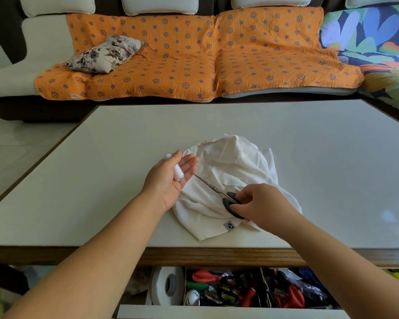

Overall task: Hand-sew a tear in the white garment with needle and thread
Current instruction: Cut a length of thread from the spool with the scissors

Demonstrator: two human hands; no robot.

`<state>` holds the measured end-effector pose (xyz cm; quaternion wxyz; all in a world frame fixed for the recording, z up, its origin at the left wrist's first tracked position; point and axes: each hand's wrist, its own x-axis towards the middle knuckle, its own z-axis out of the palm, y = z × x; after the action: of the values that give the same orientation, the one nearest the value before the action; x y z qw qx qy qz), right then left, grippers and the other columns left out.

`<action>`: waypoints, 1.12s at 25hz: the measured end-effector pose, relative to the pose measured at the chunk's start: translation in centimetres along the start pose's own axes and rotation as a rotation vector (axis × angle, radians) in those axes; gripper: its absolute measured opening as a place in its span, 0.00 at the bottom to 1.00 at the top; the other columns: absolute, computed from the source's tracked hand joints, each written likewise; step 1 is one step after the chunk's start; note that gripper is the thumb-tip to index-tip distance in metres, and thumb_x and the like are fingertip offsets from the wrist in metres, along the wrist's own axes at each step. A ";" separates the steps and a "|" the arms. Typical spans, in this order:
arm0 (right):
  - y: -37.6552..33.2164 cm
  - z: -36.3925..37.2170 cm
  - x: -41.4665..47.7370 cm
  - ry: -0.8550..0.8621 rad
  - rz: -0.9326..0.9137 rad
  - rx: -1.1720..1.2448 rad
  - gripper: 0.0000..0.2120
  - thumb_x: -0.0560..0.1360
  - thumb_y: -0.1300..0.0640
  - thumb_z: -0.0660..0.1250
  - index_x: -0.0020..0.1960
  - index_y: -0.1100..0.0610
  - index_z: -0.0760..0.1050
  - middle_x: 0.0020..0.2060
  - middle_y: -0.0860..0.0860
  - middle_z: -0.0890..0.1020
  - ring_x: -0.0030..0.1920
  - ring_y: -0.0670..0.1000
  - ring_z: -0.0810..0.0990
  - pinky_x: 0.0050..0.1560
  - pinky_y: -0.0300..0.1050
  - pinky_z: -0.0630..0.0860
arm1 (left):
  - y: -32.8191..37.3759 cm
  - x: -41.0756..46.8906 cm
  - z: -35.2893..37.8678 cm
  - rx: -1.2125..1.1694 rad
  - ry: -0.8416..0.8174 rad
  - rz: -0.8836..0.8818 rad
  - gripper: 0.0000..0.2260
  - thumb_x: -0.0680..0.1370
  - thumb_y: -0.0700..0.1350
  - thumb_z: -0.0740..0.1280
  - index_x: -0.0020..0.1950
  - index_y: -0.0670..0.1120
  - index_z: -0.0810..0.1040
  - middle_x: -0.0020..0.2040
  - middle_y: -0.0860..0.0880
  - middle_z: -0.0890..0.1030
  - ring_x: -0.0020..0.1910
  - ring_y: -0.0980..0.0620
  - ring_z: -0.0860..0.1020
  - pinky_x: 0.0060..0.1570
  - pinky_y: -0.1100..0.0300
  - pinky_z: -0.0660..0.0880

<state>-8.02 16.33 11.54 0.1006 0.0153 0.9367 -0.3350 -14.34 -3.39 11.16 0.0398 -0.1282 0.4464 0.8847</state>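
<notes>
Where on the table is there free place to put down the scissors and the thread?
Bare tabletop lies right of the white garment, also left of the left hand, and between garment and far edge. Crowded: the garment middle, where the right hand holds the scissors, and the open drawer.

One white garment, one thread spool, one floral pillow, one table.
</notes>
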 end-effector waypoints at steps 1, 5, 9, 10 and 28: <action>-0.2 0.3 0.0 0.021 -0.025 -0.062 0.12 0.74 0.49 0.72 0.49 0.57 0.82 0.41 0.53 0.85 0.38 0.52 0.80 0.35 0.40 0.74 | 0.1 0.1 -0.1 0.018 -0.002 0.017 0.05 0.83 0.40 0.62 0.48 0.42 0.72 0.47 0.42 0.83 0.42 0.51 0.86 0.46 0.60 0.83; -1.0 1.4 0.6 0.077 -0.090 -0.175 0.13 0.75 0.49 0.70 0.54 0.58 0.80 0.49 0.52 0.81 0.47 0.52 0.80 0.46 0.43 0.75 | 0.4 0.2 -0.5 0.152 0.033 0.126 0.05 0.83 0.39 0.62 0.47 0.43 0.73 0.45 0.43 0.83 0.43 0.50 0.86 0.46 0.59 0.82; -1.7 2.0 1.1 0.016 -0.124 -0.264 0.16 0.76 0.49 0.70 0.59 0.57 0.78 0.54 0.50 0.75 0.49 0.51 0.78 0.47 0.40 0.73 | 0.5 -0.1 -0.5 0.349 0.029 0.232 0.04 0.82 0.40 0.62 0.48 0.43 0.73 0.45 0.43 0.83 0.45 0.49 0.85 0.47 0.58 0.80; -2.0 1.9 1.1 0.063 -0.149 -0.310 0.14 0.77 0.49 0.69 0.59 0.56 0.78 0.54 0.49 0.76 0.47 0.50 0.77 0.45 0.39 0.72 | 0.4 -0.3 -0.4 0.378 0.006 0.232 0.04 0.82 0.40 0.62 0.48 0.43 0.73 0.46 0.43 0.83 0.46 0.48 0.85 0.47 0.58 0.80; -1.2 0.9 3.8 0.228 -0.172 0.443 0.06 0.79 0.59 0.66 0.48 0.55 0.81 0.34 0.46 0.81 0.29 0.39 0.77 0.36 0.28 0.73 | 0.6 -2.0 0.6 0.285 -0.146 -0.029 0.02 0.81 0.38 0.64 0.48 0.42 0.75 0.41 0.42 0.84 0.40 0.47 0.85 0.44 0.56 0.83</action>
<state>-11.74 14.68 10.86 -0.0404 -0.0051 0.8435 -0.5355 -12.65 -3.23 12.49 0.1025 -0.0628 0.5614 0.8187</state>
